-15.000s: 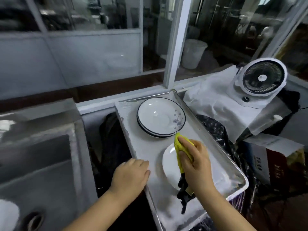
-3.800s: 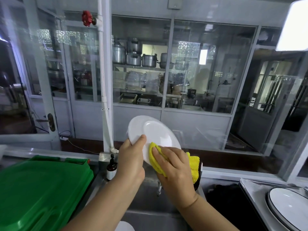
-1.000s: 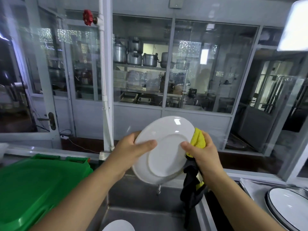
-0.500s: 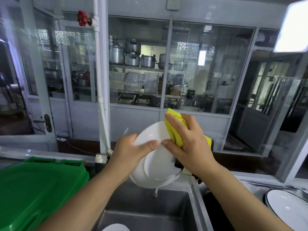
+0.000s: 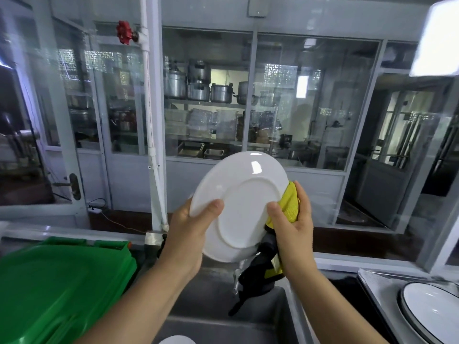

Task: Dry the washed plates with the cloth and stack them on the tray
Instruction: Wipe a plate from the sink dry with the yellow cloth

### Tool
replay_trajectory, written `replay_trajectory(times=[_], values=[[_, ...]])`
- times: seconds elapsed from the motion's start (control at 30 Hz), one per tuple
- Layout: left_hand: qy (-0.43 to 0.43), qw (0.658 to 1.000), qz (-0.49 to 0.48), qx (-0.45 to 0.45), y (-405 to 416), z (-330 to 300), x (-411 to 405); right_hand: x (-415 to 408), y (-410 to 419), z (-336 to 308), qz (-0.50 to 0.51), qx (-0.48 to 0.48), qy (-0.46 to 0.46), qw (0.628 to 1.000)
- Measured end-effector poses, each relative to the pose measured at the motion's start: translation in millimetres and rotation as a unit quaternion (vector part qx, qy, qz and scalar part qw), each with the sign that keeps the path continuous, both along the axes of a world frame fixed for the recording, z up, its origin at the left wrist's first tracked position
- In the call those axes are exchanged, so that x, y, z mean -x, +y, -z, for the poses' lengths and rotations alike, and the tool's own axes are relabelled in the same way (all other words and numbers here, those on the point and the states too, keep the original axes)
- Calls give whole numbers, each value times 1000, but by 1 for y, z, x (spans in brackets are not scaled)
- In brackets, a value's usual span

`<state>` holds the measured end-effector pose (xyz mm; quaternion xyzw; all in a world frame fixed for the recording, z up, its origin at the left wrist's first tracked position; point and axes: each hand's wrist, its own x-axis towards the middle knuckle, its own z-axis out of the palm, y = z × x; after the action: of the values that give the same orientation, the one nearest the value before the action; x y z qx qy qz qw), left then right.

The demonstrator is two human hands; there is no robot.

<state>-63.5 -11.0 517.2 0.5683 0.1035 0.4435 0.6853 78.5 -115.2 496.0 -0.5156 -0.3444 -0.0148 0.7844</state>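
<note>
Glazed partition wall (image 5: pixel 298 100) fills the back, metal pots on shelves behind it. White vertical pipe (image 5: pixel 151 120) with a red valve handle (image 5: pixel 125 32) runs down in front of it. Green plastic bin lid (image 5: pixel 57 289) sits at the lower left, just beside the stainless steel sink basin (image 5: pixel 218 304), which is bottom centre. Metal tray (image 5: pixel 372 281) at the right edge of the counter, carrying a dark-rimmed white plate (image 5: pixel 432 309) (only partly in view, cut by the frame edge).

Round white ceramic plate (image 5: pixel 239 207) is held up in the air over the sink, tilted, underside with foot ring toward the camera. Left hand (image 5: pixel 190 234) grips its left rim: thumb curled over the underside, fingers hidden behind. Right hand (image 5: pixel 295 227) pinches the right rim through the yellow-and-black microfibre cloth (image 5: pixel 289 204): thumb on the near side, fingers wrapped round the cloth at the far side. Cloth's dark tail hangs down toward the basin. Small white curved edge (image 5: pixel 176 340) shows at the sink's bottom; can't tell what it is.
</note>
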Motion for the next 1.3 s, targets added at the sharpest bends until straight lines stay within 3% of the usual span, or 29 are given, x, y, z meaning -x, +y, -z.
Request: replay_trajectory(times=[0.13, 0.27, 0.37, 0.43, 0.53, 0.57, 0.63, 0.8, 0.97, 1.07, 1.2, 1.3], values=[[133, 986, 91, -51, 30, -14, 11, -14, -14, -9, 15, 110, -74, 991], [205, 964, 125, -114, 39, -30, 9, -10, -14, -18, 48, 205, -242, 947], [214, 961, 118, -133, 40, -28, 7, -7, -15, -25, 57, 236, -300, 922], [193, 966, 108, -137, 38, -24, 8, -3, -17, -33, 112, 256, -380, 882], [169, 972, 95, -132, 29, -20, 6, 2, -15, -42, 205, 271, -508, 792], [160, 975, 93, -124, 26, -19, 5, 1, -14, -44, 211, 268, -527, 779], [141, 980, 95, -100, 22, -19, 5, -3, -13, -46, 186, 253, -521, 793], [109, 990, 77, -36, 32, -18, 15, -12, -13, -30, 129, 210, -391, 887], [41, 993, 11, 110, 48, -8, 11, 10, -8, 5, 156, 198, -339, 906], [-8, 982, -20, 186, 47, -1, 3, 34, 0, 23, 202, 207, -362, 886], [-13, 970, -20, 242, 35, 6, -5, 56, 13, 36, 268, 228, -482, 802], [7, 965, -14, 262, 27, 10, -6, 62, 24, 34, 266, 234, -538, 765]])
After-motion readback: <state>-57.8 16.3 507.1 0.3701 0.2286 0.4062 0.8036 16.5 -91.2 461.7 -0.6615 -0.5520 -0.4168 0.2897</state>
